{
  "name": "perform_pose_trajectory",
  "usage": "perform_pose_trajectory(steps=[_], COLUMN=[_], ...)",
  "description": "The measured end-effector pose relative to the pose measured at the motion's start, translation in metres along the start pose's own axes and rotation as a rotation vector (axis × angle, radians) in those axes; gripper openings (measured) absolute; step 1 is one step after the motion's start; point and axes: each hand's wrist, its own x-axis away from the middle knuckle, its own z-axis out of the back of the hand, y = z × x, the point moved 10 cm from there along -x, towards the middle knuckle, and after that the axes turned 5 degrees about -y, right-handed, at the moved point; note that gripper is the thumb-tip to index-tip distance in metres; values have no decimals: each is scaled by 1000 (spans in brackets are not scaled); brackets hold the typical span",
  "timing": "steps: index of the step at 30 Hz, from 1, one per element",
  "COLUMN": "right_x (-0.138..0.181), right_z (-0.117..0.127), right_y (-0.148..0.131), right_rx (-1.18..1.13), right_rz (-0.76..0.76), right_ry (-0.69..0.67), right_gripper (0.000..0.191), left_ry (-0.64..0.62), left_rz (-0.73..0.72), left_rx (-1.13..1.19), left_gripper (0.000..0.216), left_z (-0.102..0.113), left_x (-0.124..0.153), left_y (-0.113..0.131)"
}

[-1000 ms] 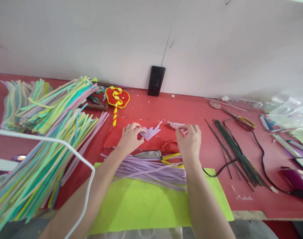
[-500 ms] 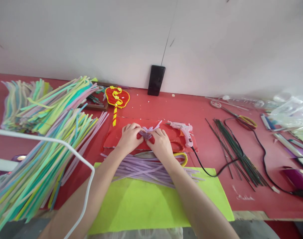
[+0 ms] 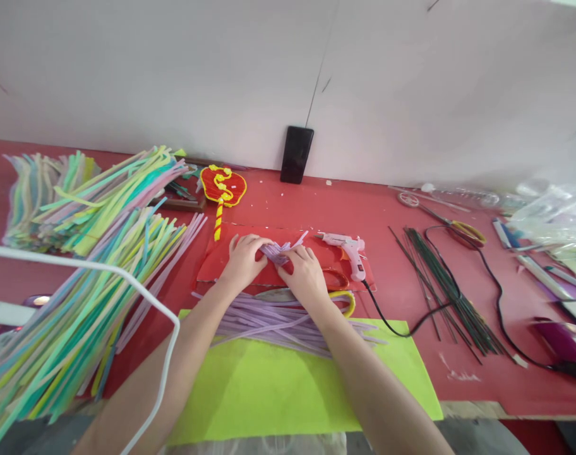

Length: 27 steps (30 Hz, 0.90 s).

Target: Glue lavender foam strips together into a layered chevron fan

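Note:
Between both hands is a small bundle of bent purple pipe cleaners point(image 3: 277, 253), held over the red board point(image 3: 240, 278). My left hand point(image 3: 244, 258) pinches its left side with thumb and fingers. From the right, my right hand point(image 3: 305, 270) pinches it as well, and one stem sticks up past the fingers. Just below the hands lies a pile of loose purple pipe cleaners point(image 3: 269, 322), partly under my forearms. Scissors with a yellow and red handle point(image 3: 348, 303) lie beneath my right wrist. Right of my right hand rests a pink glue gun point(image 3: 347, 245).
Multicoloured pipe cleaners point(image 3: 103, 284) cover the left, with a white cable point(image 3: 174, 328) crossing in front. A red and yellow fan-shaped piece point(image 3: 224, 186) and a phone point(image 3: 297, 155) stand at the back. Dark green stems point(image 3: 444, 291), more scissors point(image 3: 465, 232) and a black cord point(image 3: 499, 287) lie right.
The left hand has shifted slightly left, and the purple bundle shows a bit more between the fingers. Both hands keep their pinch on it.

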Motion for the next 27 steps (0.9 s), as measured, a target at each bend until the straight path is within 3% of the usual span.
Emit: perform_pose_trajectory(steps=[27], right_x=[1], right_z=[2], right_y=[0], right_rx=[-41], right_rz=[-13], right_ry=[1], right_gripper=[21], left_ry=[47], left_rz=[37], left_rx=[112], left_gripper=[26], left_z=[0], left_x=[-8], left_y=[-16])
